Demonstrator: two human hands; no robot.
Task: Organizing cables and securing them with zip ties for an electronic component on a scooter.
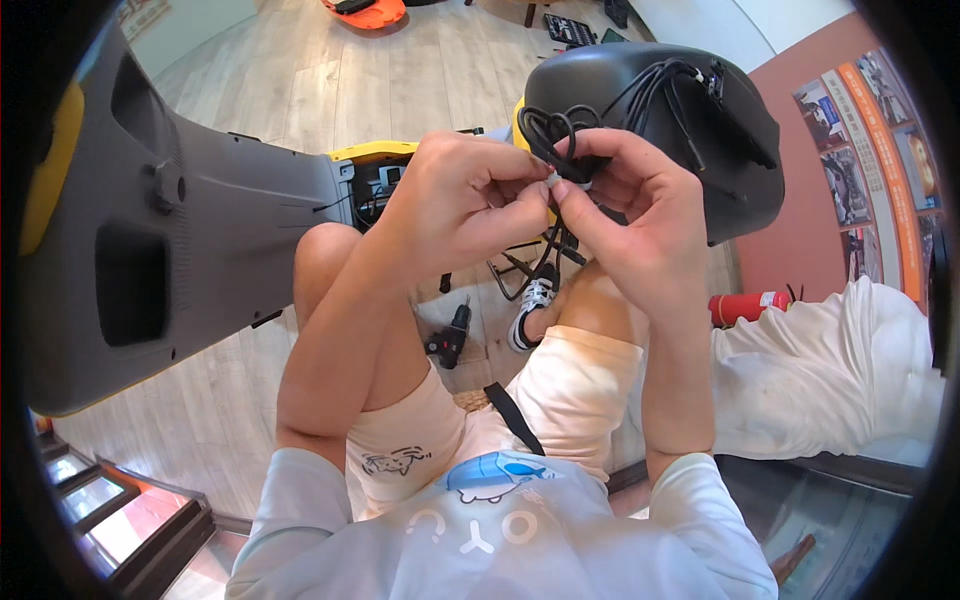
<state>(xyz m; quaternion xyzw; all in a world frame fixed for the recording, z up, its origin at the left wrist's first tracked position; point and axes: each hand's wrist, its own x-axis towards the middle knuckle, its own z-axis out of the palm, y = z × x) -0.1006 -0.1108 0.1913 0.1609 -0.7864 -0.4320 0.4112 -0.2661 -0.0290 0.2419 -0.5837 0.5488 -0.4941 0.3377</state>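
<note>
My left hand (455, 200) and my right hand (640, 215) meet in front of me, both closed in a pinch on a small whitish cable connector (554, 180). Fingertips cover most of it, so its exact shape is hard to make out. A loop of black cable (545, 125) rises just above the fingers, and more of it passes through my right hand and hangs below. Behind my hands is a black, seat-like rounded part (620, 85), with a further bundle of black cables (655, 85) lying over it. To the left, wires show inside an open yellow-edged compartment (375, 190).
A large grey and yellow vehicle body (240, 190) takes up the left. On the wooden floor between my legs lies a black power drill (452, 335). A red fire extinguisher (745, 306) and white cloth (830, 370) are at right. An orange object (370, 14) lies far ahead.
</note>
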